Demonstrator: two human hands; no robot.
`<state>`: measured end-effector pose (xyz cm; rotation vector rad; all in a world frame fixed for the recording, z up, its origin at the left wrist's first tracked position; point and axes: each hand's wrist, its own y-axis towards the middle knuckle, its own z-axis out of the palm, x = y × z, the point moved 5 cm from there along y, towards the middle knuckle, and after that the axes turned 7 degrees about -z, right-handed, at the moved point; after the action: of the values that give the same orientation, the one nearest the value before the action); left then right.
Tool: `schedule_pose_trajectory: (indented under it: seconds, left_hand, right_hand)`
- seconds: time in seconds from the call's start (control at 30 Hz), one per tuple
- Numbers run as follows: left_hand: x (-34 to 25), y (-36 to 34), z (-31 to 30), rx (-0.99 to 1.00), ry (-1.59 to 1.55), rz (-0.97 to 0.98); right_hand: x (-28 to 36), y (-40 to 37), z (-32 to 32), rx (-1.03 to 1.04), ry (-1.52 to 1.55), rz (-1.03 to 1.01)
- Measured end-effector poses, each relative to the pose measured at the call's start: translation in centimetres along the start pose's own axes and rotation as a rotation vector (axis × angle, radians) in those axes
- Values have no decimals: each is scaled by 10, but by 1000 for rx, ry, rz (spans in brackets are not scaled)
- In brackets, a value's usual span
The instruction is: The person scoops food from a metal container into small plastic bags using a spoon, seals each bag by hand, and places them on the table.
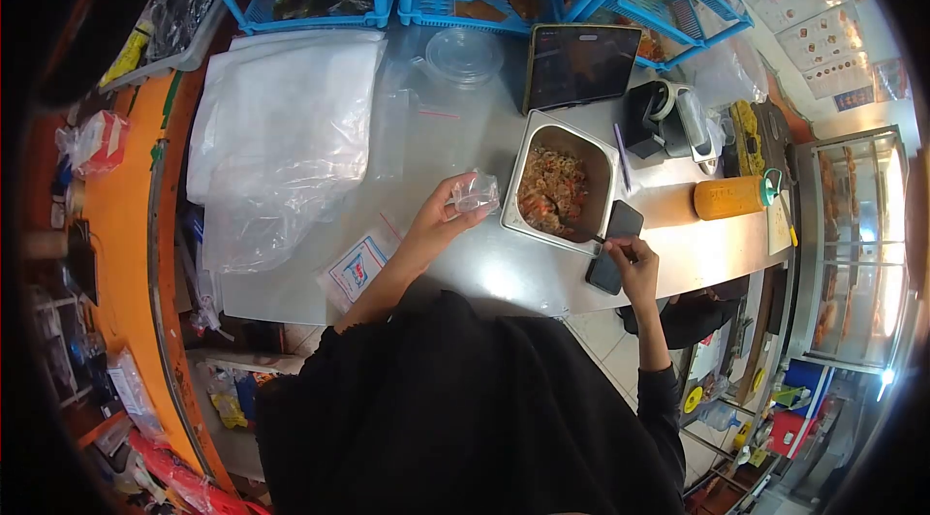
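Note:
My left hand (446,218) holds a small clear plastic cup (476,192) between thumb and fingers, just left of a square metal container (524,143). Inside that container lies a chopped food mix (554,176) with orange-red bits, and the bottom looks partly covered by it. My right hand (635,268) is closed around the dark handle of a spoon (597,238), at the container's near right corner. The spoon's other end dips into the mix, so its bowl is mostly hidden. Beneath the right hand, dark flat objects (605,273) lie on the metal table (484,278).
Plastic sheets (291,108) cover the table's left side. Behind the container stand a tablet (581,64) and a black device (651,118). An orange bottle (728,197) lies on the right. Clear round lids (465,55) sit below blue racks (484,16). A printed packet (358,268) lies near my left forearm.

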<state>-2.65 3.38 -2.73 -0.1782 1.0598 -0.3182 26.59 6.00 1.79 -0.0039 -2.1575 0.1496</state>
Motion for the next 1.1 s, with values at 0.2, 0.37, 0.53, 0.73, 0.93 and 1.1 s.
schedule_pose_trajectory:
  seconds: [0.2, 0.37, 0.53, 0.73, 0.93, 1.1]
  left_hand:
    - [-1, -1, 3, 21, 6, 4]
    - [-2, 0, 7, 37, -48, -6]
    - [-3, 1, 10, 66, -15, -22]
    - [-9, 4, 13, 77, 53, 69]
    - [-18, 12, 25, 106, 245, 130]
    - [-30, 21, 42, 124, 382, 200]
  right_hand:
    - [60, -23, 11, -138, -643, -787]
    - [51, -26, 14, -183, -561, -752]
    - [-7, -7, 11, -105, 158, -60]
    - [-42, -4, 2, -116, 270, 37]
    - [-41, -4, -19, -158, 292, 27]
    - [-43, 0, -32, -162, 249, 40]
